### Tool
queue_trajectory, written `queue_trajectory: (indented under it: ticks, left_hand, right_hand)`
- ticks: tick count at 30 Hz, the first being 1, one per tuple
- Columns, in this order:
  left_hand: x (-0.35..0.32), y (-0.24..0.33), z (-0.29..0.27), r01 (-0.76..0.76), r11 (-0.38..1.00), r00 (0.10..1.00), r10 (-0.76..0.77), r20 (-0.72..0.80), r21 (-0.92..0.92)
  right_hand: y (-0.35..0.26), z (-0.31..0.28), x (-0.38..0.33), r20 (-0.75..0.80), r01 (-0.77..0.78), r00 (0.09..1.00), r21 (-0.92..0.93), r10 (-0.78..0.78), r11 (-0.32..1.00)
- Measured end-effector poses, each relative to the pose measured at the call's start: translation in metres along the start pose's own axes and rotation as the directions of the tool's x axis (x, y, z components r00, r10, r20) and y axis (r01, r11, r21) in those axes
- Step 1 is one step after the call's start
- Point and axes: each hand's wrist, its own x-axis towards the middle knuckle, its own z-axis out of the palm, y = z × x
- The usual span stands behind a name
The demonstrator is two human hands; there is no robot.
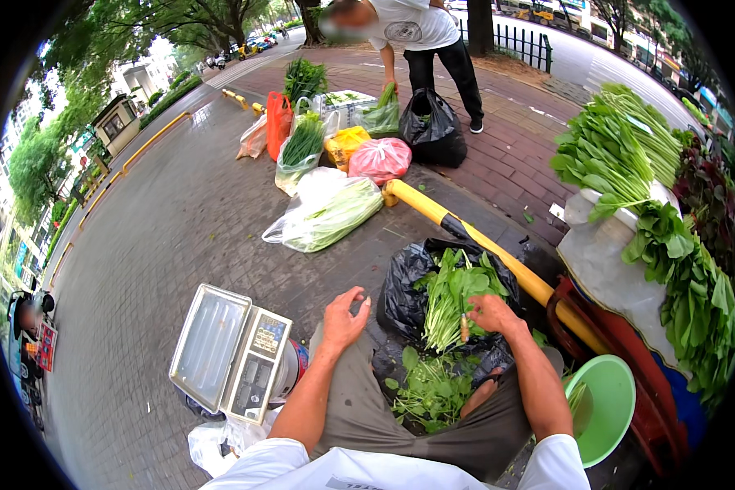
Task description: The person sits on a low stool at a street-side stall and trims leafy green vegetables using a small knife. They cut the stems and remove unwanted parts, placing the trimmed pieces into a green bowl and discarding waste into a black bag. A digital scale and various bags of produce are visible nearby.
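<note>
My left hand (347,319) hovers above my left knee, its fingers curved and the thumb apart, with nothing visible in it. My right hand (493,314) is closed on a small brown-handled tool (465,328), over the greens; its working end is too small to make out. Just beyond my hands, a bundle of leafy greens with pale stems (451,304) lies on an open black plastic bag (400,294). Between my feet, loose leaves and trimmings (429,390) are heaped on the ground.
A scale (257,359) with a metal tray stands at my left. To my right is a green basin (608,408), beside stacked leafy vegetables (621,147). A yellow-and-black barrier pole (498,253) runs beyond the bag. Farther out, a person (420,33) bends over several bagged vegetables (335,216).
</note>
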Motion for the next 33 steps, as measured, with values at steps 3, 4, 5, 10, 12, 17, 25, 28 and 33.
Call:
queue_trajectory:
  ticks: [3,4,5,10,12,17,25,28,33]
  left_hand:
    - [-0.001,-0.011,0.002,-0.108,0.994,0.993,0.109,-0.044,0.02]
    - [-0.001,-0.011,0.002,-0.11,0.994,0.993,0.11,-0.043,0.016]
    - [-0.001,-0.009,0.001,-0.09,0.996,0.995,0.091,-0.034,0.017]
    - [-0.001,-0.004,-0.002,-0.046,0.999,0.999,0.045,-0.029,-0.002]
    - [0.001,0.0,-0.003,-0.02,1.0,0.999,0.02,-0.025,-0.005]
    - [0.0,-0.002,-0.004,0.008,1.0,1.0,-0.008,-0.002,-0.004]
    - [0.0,-0.005,0.0,-0.037,0.999,0.999,0.036,-0.022,-0.021]
    - [-0.001,-0.003,0.0,-0.056,0.998,0.997,0.054,-0.051,-0.038]
    - [-0.003,-0.001,-0.004,-0.014,1.0,1.0,0.013,-0.022,-0.027]
  right_hand:
    - [0.0,0.003,0.001,0.001,0.024,1.0,-0.035,-0.024,0.999]
    - [-0.001,0.001,0.002,0.005,0.012,1.0,-0.034,-0.012,0.999]
    - [-0.002,0.0,0.003,0.01,0.001,1.0,-0.034,-0.001,0.999]
    - [-0.003,-0.001,0.001,0.013,-0.016,1.0,-0.037,0.016,0.999]
    - [-0.001,0.001,0.001,0.021,-0.021,1.0,-0.032,0.021,0.999]
    - [-0.004,0.0,0.002,0.008,0.005,1.0,-0.023,-0.005,1.0]
    - [-0.001,-0.003,-0.001,-0.049,0.026,0.998,-0.001,-0.026,1.0]
    - [0.001,-0.005,-0.002,-0.068,0.024,0.997,0.032,-0.022,0.999]
    - [0.002,-0.005,-0.001,-0.085,0.023,0.996,0.029,-0.021,0.999]
